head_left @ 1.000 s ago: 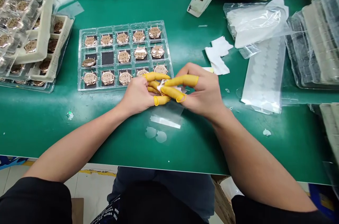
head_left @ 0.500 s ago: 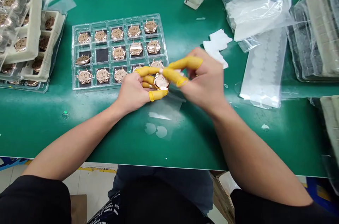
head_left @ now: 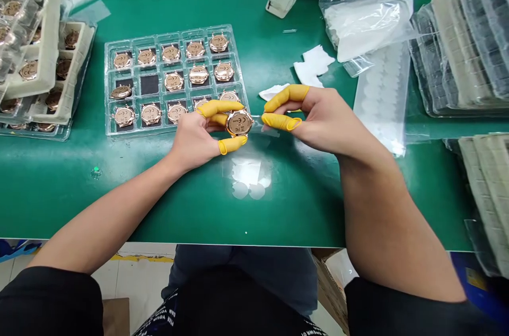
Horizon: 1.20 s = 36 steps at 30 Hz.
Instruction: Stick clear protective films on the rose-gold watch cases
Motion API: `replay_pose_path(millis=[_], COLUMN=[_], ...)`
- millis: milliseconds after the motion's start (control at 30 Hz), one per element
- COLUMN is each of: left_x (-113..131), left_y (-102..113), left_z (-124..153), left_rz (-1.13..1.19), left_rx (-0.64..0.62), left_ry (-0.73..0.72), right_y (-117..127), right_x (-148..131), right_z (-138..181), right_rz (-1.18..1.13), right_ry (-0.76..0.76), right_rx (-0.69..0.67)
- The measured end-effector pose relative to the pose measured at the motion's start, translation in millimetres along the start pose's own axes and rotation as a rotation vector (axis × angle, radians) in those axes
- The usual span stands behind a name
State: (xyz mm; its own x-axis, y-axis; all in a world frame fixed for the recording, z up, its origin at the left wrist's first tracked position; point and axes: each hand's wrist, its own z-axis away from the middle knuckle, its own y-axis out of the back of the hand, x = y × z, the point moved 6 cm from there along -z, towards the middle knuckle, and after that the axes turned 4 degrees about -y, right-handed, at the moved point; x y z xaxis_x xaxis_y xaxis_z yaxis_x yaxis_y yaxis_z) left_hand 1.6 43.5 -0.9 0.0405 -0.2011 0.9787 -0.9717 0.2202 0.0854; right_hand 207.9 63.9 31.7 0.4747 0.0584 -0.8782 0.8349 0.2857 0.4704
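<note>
Left hand (head_left: 194, 137) pinches the round rose-gold metal watch case (head_left: 239, 123) by its rim, likely sparing its face, over the green counter (head_left: 119, 193) beside the clear plastic tray (head_left: 131, 131) — right hand (head_left: 322, 118) narrowly parted, and I cannot tell whether it holds anything.

Glossy rose-gold metal watch case (head_left: 239, 123), clear plastic tray (head_left: 175, 81), matt green table (head_left: 119, 187).

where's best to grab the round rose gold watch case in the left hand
Probably the thin rim of the round rose-gold metal watch case, pinched from its free right side. It faces the camera flat; the left hand's yellow-capped fingers hold its near and far edges, and the flat face gives no grip.
</note>
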Motion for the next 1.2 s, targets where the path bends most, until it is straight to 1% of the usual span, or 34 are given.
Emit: replay_pose_path(millis=[100, 167, 233, 267, 300, 333, 400, 433, 467, 533, 600, 667, 800, 933, 1200], left_x=[-6, -11, -14, -15, -15, -15, -16, -16, -16, -16, -16, -16, -17, -16, -15], left_y=[-1, 0, 0, 0, 0, -1, -3, -4, -6, -8, -9, -8, -7, -7, -7], left_z=[-3, -4, -6, -6, -6, -6, -4, -3, -2, 0, 0, 0, -2, -2, -2], left_rz=[0.087, 0.119, 0.131, 0.138, 0.147, 0.156, 0.167, 0.167, 0.164, 0.16, 0.161, 0.161, 0.143, 0.115, 0.082], left_rx=[-0.024, -0.031, -0.031, -0.027, -0.022, -0.018, -0.018, -0.024, -0.036, -0.062, -0.07, -0.068, -0.077, -0.083, -0.101], left_ry=[0.093, 0.154, 0.195, 0.202, 0.203, 0.199, 0.191, 0.187, 0.184, 0.172, 0.155, 0.147, 0.129, 0.092, 0.071], right_y=[0, 3, 6, 6, 7, 8, 5, -1, -9, -27, -41, -46, -44, -45, -49], right_x=[-2, -8, -17, -21, -25, -28, -25, -20, -14, -5, 0, 2, 1, 0, 2], right_z=[0, 2, 6, 8, 10, 11, 11, 10, 9, 7, 5, 5, 6, 7, 9], right_rz=[0.153, 0.265, 0.295, 0.234, 0.106, -0.072, -0.427, -0.535, -0.579, -0.541, -0.496, -0.47, -0.421, -0.386, -0.337], right_ry=[0.1, 0.19, 0.282, 0.316, 0.338, 0.338, 0.245, 0.165, 0.082, -0.053, -0.108, -0.116, -0.09, -0.075, -0.065], right_rx=[0.013, 0.065, 0.102, 0.102, 0.099, 0.105, 0.156, 0.188, 0.209, 0.192, 0.149, 0.143, 0.179, 0.18, 0.199])
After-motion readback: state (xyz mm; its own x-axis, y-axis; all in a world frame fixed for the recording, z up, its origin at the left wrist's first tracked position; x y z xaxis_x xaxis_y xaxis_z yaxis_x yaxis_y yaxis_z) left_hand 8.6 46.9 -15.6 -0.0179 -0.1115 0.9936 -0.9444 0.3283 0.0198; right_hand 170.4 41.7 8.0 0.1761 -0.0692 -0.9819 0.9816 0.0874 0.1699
